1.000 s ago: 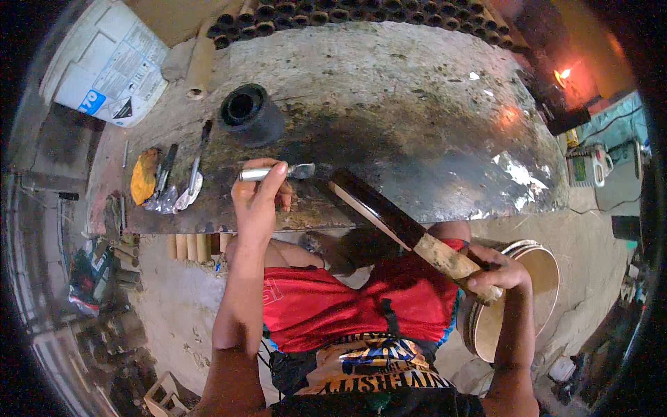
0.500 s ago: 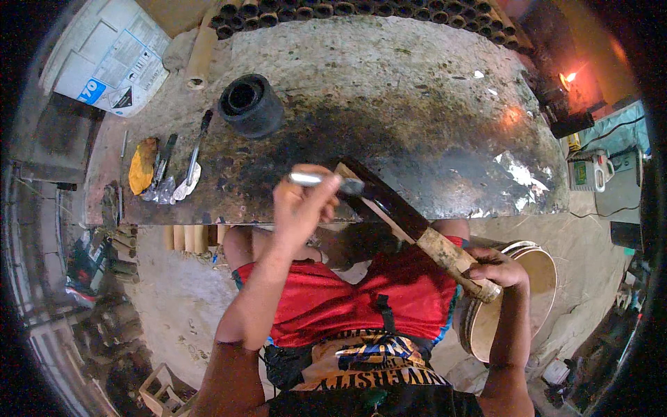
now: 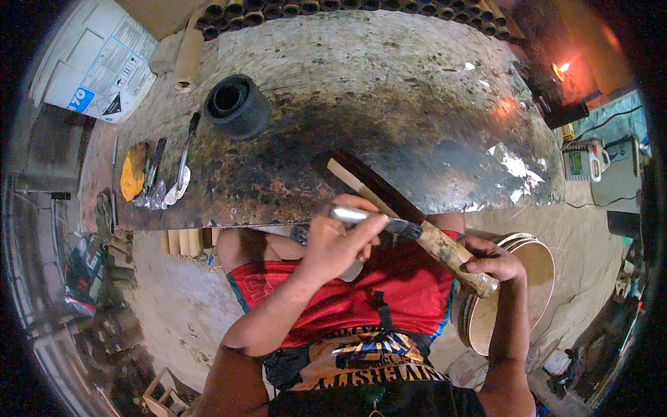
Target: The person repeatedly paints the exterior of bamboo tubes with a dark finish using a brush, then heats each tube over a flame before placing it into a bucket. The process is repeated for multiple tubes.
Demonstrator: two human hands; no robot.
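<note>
My left hand (image 3: 340,243) pinches a silver-handled brush (image 3: 358,216). Its dark tip meets the wood piece where the black part ends. In my right hand (image 3: 495,259) is the near end of a long wood piece, bamboo-like in look (image 3: 445,250), my fingers closed round it. The piece slants up and left over my lap to the bench edge. Its far part is dark and glossy with a pale flat strip along one side; the near part is mottled tan. A thick black ring-shaped container (image 3: 240,108) stands on the bench beyond my left hand.
The stained bench (image 3: 389,69) carries a yellow cloth (image 3: 132,174), several slim tools and a tan tube (image 3: 187,62). Stacked tubes (image 3: 333,5) line the back. A small flame (image 3: 563,67) burns at far right. A white container (image 3: 97,59) stands at far left; a round-rimmed bucket (image 3: 542,278) is beside my right arm.
My left hand has moved right and toward me, taking the brush from the far dark part down to the dark part's near end. My right hand has stayed nearly in place.
</note>
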